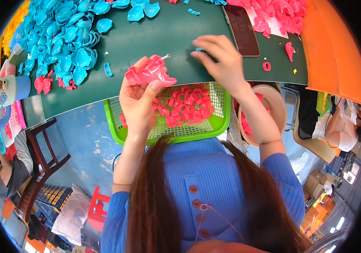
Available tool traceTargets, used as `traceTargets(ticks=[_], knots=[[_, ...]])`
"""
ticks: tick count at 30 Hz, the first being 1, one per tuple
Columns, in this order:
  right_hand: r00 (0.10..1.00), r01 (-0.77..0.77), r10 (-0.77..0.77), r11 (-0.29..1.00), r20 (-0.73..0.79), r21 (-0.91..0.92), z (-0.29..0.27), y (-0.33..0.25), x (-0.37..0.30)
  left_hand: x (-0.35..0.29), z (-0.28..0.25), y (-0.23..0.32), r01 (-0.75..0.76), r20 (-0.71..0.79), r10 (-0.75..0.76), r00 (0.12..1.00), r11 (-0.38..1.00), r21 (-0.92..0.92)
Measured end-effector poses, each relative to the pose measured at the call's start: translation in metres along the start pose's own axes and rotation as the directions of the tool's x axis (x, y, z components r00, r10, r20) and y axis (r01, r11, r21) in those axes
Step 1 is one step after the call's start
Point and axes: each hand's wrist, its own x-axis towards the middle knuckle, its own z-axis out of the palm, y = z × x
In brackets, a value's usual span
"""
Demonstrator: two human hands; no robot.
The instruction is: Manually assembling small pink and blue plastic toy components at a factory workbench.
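My left hand [138,99] is closed around a glossy pink moulded plastic piece [153,72], held over the table's near edge. A short metal pin [165,57] sticks up from its top. To the right, my right hand [220,61] hovers over the green table [155,36] with thumb and fingers apart. A small blue plastic bit [199,49] shows between those fingertips; whether they touch it I cannot tell. Below both hands, a green basket [220,133] contains many small pink rings [184,105].
Blue plastic shells [64,38] are heaped at the far left, pink pieces [279,14] at the far right. A phone [241,31] lies beside that pink heap. One pink ring [266,66] rests near the right edge. A round bin [273,101] stands below, right of the basket.
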Motion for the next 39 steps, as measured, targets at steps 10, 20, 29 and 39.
traceTargets(ticks=[10, 20, 29, 39], knots=[[0.968, -0.153, 0.136, 0.986, 0.213, 0.068, -0.010, 0.019, -0.004, -0.001, -0.013, -0.006, 0.030, -0.002, -0.030, 1.000, 0.999, -0.018], [0.878, -0.472, 0.399, 0.628, 0.265, 0.619, -0.015, -0.021, -0.003, -0.007, -0.004, -0.011, 0.011, 0.062, -0.015, 0.998, 0.998, 0.063], [0.788, -0.571, 0.552, 0.495, 0.270, 0.655, -0.002, -0.074, 0.001, -0.014, 0.005, -0.013, -0.206, 0.036, 0.203, 0.978, 0.957, 0.204], [0.832, -0.542, 0.498, 0.631, 0.245, 0.555, 0.002, -0.084, 0.000, -0.014, 0.006, -0.017, -0.349, 0.085, 0.339, 0.937, 0.888, 0.298]])
